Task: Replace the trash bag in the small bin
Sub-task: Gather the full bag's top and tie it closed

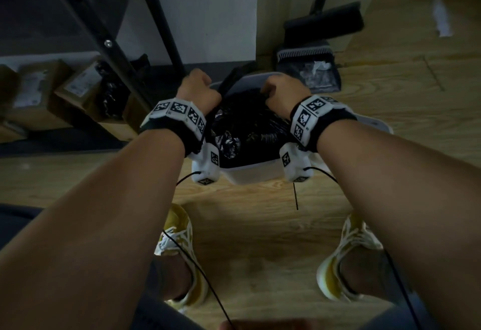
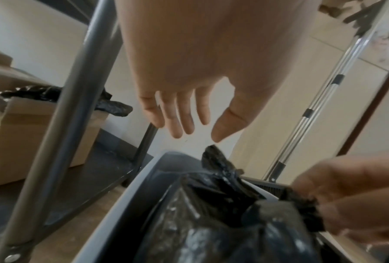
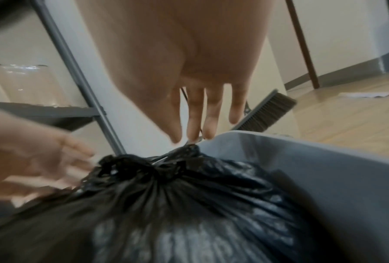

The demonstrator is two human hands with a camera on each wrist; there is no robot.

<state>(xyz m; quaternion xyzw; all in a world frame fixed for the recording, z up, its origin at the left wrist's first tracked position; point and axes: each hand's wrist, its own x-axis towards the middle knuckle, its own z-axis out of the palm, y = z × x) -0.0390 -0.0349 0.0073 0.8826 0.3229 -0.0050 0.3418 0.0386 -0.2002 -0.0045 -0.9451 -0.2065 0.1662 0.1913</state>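
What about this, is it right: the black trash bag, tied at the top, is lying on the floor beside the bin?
Not quite. The black trash bag, tied at the top, sits inside the bin, not on the floor beside it. The right wrist view shows it.

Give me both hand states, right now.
Left hand: open, fingers straight just above the trash bag, holding nothing.
Right hand: closed, pinching a tail of the trash bag's tied top.
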